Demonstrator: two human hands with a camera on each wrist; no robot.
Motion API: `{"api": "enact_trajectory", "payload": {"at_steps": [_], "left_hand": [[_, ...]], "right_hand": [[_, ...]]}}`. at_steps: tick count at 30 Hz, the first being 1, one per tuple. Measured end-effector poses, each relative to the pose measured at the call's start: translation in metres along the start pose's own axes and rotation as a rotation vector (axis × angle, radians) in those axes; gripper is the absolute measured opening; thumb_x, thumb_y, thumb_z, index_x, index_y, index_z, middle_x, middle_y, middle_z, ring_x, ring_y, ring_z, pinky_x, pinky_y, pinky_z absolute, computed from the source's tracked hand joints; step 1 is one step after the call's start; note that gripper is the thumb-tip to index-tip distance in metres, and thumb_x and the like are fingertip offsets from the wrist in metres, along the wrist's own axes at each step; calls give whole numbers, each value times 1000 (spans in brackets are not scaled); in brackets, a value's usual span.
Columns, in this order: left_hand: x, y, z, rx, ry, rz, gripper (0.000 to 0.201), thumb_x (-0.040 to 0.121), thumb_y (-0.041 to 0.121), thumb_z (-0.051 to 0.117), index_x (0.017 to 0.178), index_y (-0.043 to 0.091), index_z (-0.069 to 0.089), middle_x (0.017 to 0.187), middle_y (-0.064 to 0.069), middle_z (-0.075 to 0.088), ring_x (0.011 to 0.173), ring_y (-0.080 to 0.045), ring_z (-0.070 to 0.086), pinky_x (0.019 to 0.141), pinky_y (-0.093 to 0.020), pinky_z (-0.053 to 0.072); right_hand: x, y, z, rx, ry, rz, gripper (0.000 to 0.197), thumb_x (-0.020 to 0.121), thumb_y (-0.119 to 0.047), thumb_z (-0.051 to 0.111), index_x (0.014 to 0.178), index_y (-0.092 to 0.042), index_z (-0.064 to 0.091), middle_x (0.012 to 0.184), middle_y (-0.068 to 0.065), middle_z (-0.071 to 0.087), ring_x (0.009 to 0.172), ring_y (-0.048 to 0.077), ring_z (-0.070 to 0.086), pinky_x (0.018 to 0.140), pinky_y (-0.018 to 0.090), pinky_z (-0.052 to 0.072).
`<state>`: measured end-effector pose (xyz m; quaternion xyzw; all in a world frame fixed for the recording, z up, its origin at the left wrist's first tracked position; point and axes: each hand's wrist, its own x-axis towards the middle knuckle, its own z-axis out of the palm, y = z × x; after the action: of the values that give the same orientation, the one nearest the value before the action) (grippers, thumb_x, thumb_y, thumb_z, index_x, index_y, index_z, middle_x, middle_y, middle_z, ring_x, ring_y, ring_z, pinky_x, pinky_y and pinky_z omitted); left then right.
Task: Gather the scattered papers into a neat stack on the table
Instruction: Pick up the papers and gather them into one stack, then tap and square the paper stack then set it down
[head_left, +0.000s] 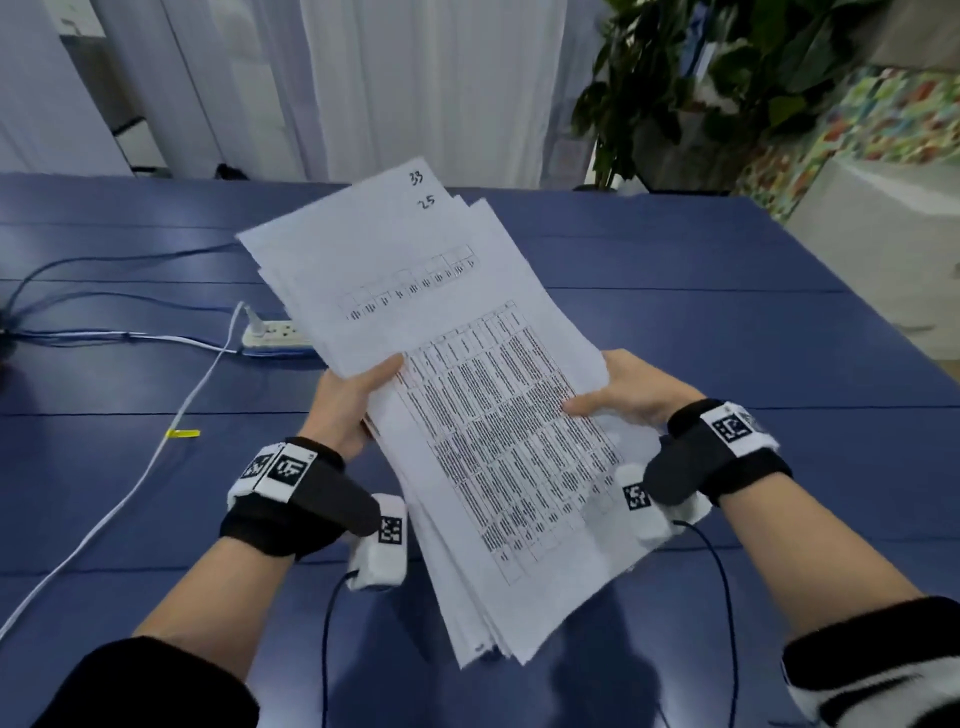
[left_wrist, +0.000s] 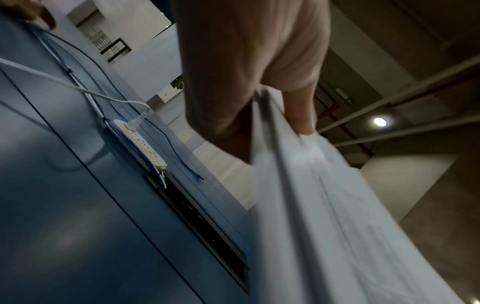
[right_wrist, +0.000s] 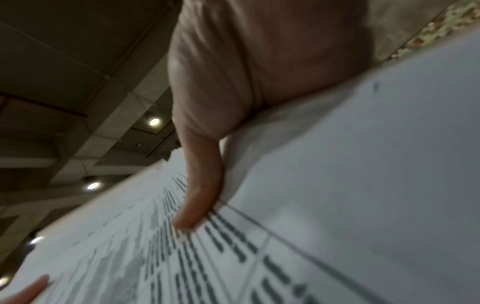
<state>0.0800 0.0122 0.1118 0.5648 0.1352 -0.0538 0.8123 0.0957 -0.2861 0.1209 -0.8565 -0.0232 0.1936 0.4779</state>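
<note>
Now the papers (head_left: 457, 395) are gripped by left hand (head_left: 345, 402) and right hand (head_left: 631, 397) above the counter (head_left: 727, 312) (edges uneven); squaring and setting down is likely needed next.

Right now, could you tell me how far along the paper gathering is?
Gathering looks done: no loose sheets show on the blue table. In hand: the left hand and right hand grip the stack of papers above the table, its edges still fanned. Left: square the edges and set it down.
</note>
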Motion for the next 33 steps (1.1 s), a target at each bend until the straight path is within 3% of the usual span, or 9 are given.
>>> {"api": "enact_trajectory", "payload": {"at_steps": [2, 6, 12, 15, 17, 21, 26, 30, 33], "left_hand": [[3, -8, 1, -36, 31, -22, 38, 87, 5, 58, 124, 4, 55, 117, -11, 64, 101, -26, 64, 88, -41, 54], [13, -44, -3, 101, 131, -110, 43, 84, 4, 63, 125, -4, 53, 128, -20, 58, 111, -33, 59, 96, -45, 46], [-6, -130, -14, 369, 51, -336, 49, 85, 10, 64, 131, 0, 48, 132, -15, 56, 116, -27, 54, 92, -32, 40], [-6, -136, -21, 312, 128, -327, 47, 86, 6, 62, 129, -3, 45, 127, -14, 57, 104, -25, 56, 87, -33, 42], [-6, -138, -21, 282, 119, -319, 47, 87, 5, 61, 129, -1, 42, 121, -10, 56, 106, -25, 55, 89, -35, 42], [-12, -149, -11, 359, 69, -277, 58, 81, 7, 69, 131, 5, 41, 131, -6, 55, 117, -25, 55, 103, -42, 41], [-11, -145, -19, 357, 103, -276, 47, 82, 0, 66, 125, -1, 48, 122, -10, 59, 104, -25, 58, 89, -34, 44], [-15, -141, -8, 373, 91, -232, 50, 80, -7, 64, 126, 2, 46, 121, -12, 58, 105, -25, 57, 90, -35, 45], [-17, -132, -13, 354, 173, -114, 43, 79, -10, 63, 118, 5, 49, 117, -17, 60, 99, -26, 58, 86, -36, 46]], "right_hand": [[4, 1, 0, -5, -37, 27, 38, 76, -6, 75, 112, -9, 64, 107, 5, 72, 100, 19, 68, 92, 32, 50], [-1, 20, 16, 64, -50, 113, 36, 76, -3, 75, 109, -13, 64, 96, -7, 70, 87, 4, 65, 79, 18, 47], [-11, 99, 80, 200, 137, 323, 32, 79, -5, 73, 108, 0, 62, 109, 14, 67, 92, 23, 63, 79, 30, 53], [-15, 109, 83, 113, 352, 339, 29, 93, -18, 56, 113, 2, 57, 114, 17, 61, 96, 24, 57, 78, 28, 44], [-17, 106, 86, 1, 317, 341, 33, 98, -22, 44, 119, 3, 50, 114, 15, 57, 100, 26, 53, 81, 29, 39], [-20, 99, 98, 25, 141, 386, 32, 99, -16, 34, 126, 1, 36, 105, 5, 46, 93, 19, 47, 69, 28, 36], [-24, 108, 87, -7, 204, 429, 35, 96, -16, 38, 128, -3, 41, 104, 3, 52, 82, 14, 51, 64, 23, 39], [-34, 102, 94, 86, 144, 365, 36, 94, -10, 49, 128, -9, 39, 114, 3, 54, 103, 19, 54, 86, 29, 44], [-41, 109, 84, 195, 146, 339, 40, 84, -4, 65, 122, 0, 51, 114, 11, 63, 99, 23, 63, 88, 34, 51]]}}
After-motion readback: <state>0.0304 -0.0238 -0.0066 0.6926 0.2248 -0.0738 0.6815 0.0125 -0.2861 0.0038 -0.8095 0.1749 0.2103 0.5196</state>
